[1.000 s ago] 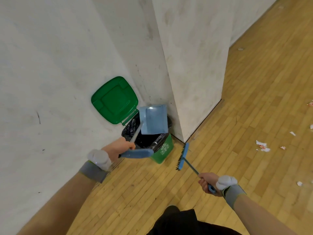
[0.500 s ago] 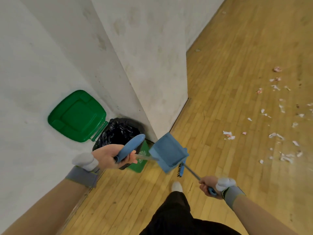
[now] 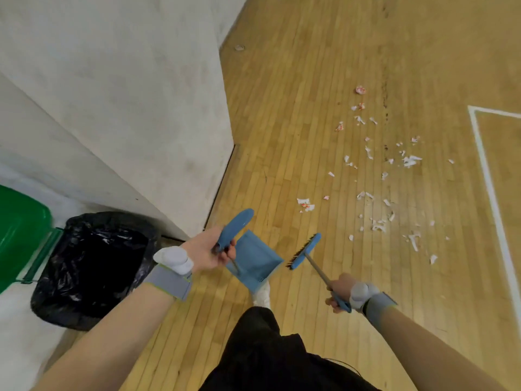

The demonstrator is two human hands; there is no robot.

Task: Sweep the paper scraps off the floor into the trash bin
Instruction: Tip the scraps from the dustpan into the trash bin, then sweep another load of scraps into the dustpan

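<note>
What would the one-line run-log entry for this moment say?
left hand: holds dustpan | right hand: holds brush | paper scraps: on floor | trash bin: open

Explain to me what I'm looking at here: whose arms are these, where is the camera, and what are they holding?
No machine here: a person wears a wide-angle camera on the head, looking forward and down, so you see their own two arms. The left hand grips the blue handle of a dustpan. The right hand holds a small blue brush by its thin handle. Both wrists carry grey bands with white pieces; I cannot tell what they are for. On the left stands a trash bin lined with a black bag, its green lid open against the wall. Torn paper scraps are scattered on the wooden floor ahead to the right, not yet swept.
</note>
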